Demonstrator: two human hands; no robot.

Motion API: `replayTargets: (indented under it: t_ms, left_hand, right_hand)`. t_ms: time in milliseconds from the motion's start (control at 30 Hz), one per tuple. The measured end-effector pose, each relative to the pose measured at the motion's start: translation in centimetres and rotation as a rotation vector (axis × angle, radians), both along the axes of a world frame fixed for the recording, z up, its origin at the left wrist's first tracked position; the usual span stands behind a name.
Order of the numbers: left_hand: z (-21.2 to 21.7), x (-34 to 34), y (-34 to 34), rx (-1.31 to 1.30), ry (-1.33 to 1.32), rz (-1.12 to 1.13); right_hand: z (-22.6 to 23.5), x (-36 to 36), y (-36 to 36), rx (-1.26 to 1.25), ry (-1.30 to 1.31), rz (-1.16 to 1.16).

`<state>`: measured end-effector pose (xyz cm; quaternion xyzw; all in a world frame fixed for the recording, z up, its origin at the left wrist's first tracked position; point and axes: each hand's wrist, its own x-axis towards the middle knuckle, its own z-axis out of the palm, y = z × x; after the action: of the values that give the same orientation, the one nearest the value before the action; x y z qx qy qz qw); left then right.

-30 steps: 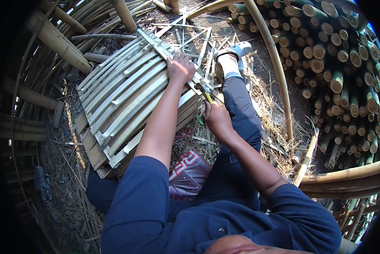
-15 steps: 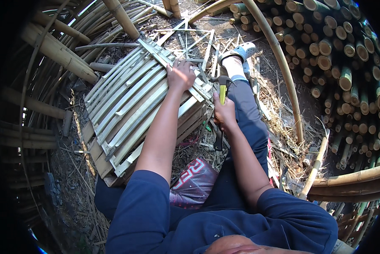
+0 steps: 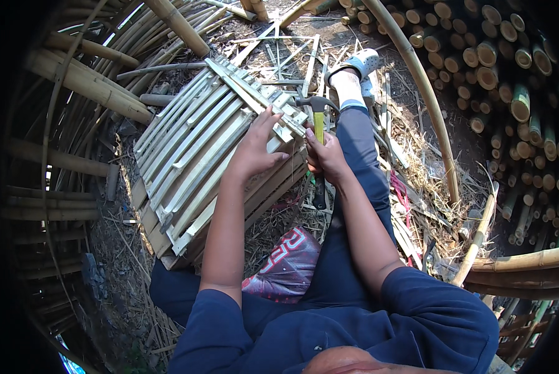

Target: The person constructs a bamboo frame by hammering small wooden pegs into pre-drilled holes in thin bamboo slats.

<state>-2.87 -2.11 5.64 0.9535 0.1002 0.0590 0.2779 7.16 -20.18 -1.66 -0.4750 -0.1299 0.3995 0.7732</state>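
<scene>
- The left hand (image 3: 254,149) is lying palm down on the slat panel (image 3: 204,156) at centre frame, fingers spread open and pointing toward the upper right, forearm stretching up from the lower middle.
- The right hand (image 3: 326,156) is gripping the hammer (image 3: 318,124) with fingers closed round its yellow handle, just right of the panel's edge.
- The hammer is standing nearly upright, its dark head above the panel's top corner.
- The handle's lower part is hiding behind the hand; its black end is showing below.
- Whether any nail is sitting under the head is too small to make out.
</scene>
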Motion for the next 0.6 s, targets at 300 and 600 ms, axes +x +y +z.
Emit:
replayTargets:
  t_ms: [300,600]
  left_hand:
    - [-2.8,-1.2,-0.7,0.173,-0.132,0.019]
    - [-3.1,-0.9,-0.8,0.154,-0.116,0.015]
  right_hand:
    - [-1.3,-0.1,-0.4,0.031,0.168,0.060]
    - [-1.4,0.2,-0.6,0.009,0.178,0.086]
